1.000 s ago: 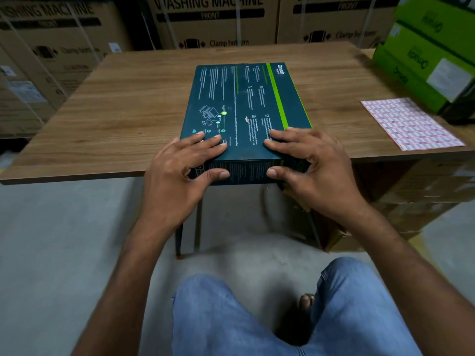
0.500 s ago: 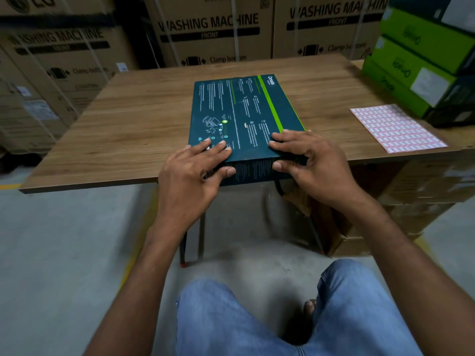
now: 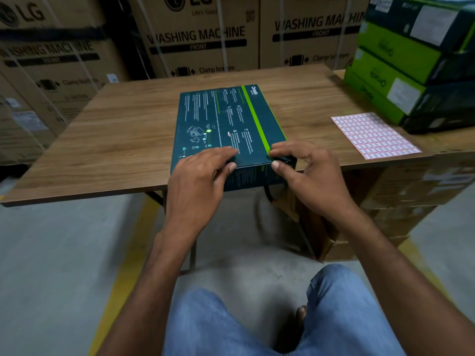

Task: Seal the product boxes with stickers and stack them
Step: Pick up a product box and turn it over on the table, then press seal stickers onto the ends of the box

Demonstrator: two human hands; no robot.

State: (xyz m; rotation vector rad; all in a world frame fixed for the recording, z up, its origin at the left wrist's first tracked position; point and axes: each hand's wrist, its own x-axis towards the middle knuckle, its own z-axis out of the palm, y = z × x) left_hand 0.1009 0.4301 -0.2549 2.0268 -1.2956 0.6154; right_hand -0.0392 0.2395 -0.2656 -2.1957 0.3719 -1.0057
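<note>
My left hand (image 3: 199, 177) and right hand (image 3: 309, 176) both clamp the near end of the flat, dark teal cardboard box (image 3: 226, 116). My fingers bend over its glossy printed top and my thumbs press its front face. It lies lengthwise at the near edge of the wood-grain table (image 3: 115, 129). A gridded sticker sheet (image 3: 374, 134) lies flat to the right.

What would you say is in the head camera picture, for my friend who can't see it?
A person's left hand and right hand hold the near end of a dark box with a green stripe, lying flat on a wooden table. A sticker sheet lies to its right, near stacked green boxes.
</note>
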